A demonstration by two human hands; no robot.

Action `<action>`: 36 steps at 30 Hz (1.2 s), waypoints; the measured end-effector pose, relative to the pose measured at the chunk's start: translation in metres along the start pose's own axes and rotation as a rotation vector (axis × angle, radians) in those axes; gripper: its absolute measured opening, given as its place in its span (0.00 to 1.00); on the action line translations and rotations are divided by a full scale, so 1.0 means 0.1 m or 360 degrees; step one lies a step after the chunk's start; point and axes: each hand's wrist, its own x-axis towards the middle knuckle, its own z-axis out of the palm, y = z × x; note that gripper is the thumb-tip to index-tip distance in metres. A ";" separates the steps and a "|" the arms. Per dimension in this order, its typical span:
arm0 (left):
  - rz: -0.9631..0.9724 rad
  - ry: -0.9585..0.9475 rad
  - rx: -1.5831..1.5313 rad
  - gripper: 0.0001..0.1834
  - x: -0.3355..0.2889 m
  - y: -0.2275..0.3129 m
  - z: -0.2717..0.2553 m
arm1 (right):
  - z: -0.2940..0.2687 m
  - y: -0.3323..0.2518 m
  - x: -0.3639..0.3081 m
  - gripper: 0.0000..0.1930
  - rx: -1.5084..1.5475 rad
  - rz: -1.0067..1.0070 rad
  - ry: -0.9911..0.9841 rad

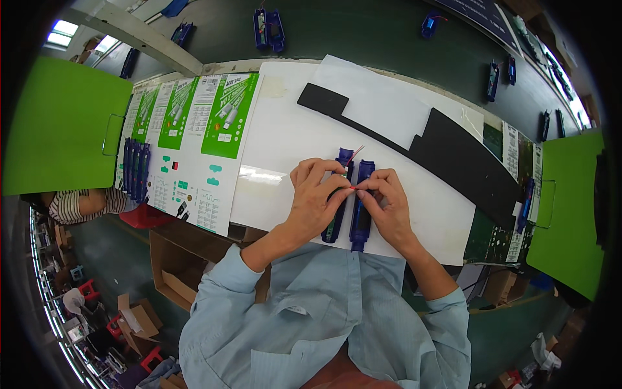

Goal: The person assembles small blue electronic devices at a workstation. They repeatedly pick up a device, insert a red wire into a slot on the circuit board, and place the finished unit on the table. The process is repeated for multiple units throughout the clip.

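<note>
Two long blue plastic casing halves lie side by side on the white work surface in front of me. The left casing half (332,228) holds parts inside, and thin red wires (356,153) stick up at its far end. The right casing half (361,223) sits just beside it, apart by a narrow gap. Over the left one, my left hand (316,194) pinches with thumb and forefinger. My right hand (387,202) pinches too, above the right half. Their fingertips meet at a short bit of red wire (353,188); its ends are hidden by the fingers.
A black curved sheet (453,165) lies beyond my hands. Printed green-and-white card (225,123) covers the left, with several blue casings (135,170) standing on it. More blue casings (269,31) sit on the dark green belt. Green panels (61,126) flank both sides; a person's striped sleeve shows left.
</note>
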 end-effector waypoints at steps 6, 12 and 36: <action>0.0134 0.0110 0.0109 0.09 -0.04 -0.01 0.02 | 0.01 -0.05 0.00 0.07 -0.0067 -0.0012 -0.0052; -0.0012 0.0178 -0.0041 0.08 -0.10 0.02 0.09 | 0.06 -0.02 -0.01 0.06 0.0032 0.0027 0.0013; 0.0172 -0.0204 0.0259 0.11 -0.45 0.04 -0.19 | 0.13 -0.44 0.37 0.07 -0.0838 -0.0837 -0.0538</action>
